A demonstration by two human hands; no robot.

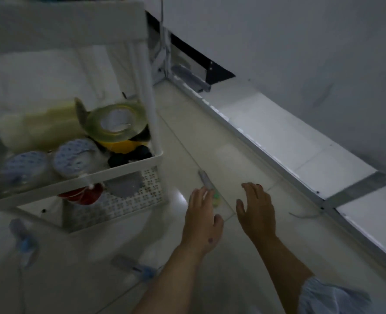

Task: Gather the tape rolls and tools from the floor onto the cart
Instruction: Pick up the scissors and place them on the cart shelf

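Note:
The white cart [128, 165] stands at the left. Its middle shelf holds a clear tape roll [117, 122], two blue-printed tape rolls [74, 159], a yellow item [119, 146] and a pale bundle. A small grey tool with a greenish end [206, 182] lies on the floor tiles just right of the cart. My left hand [202, 214] reaches over it with fingers relaxed, fingertips at the tool; contact is unclear. My right hand [256, 209] hovers open to the tool's right, holding nothing.
The cart's bottom basket [124, 205] holds a red roll [83, 194] and a grey piece. Blue-grey tools lie on the floor at lower left [25, 243] and in front of me [134, 267]. A white ledge [278, 137] and wall run along the right.

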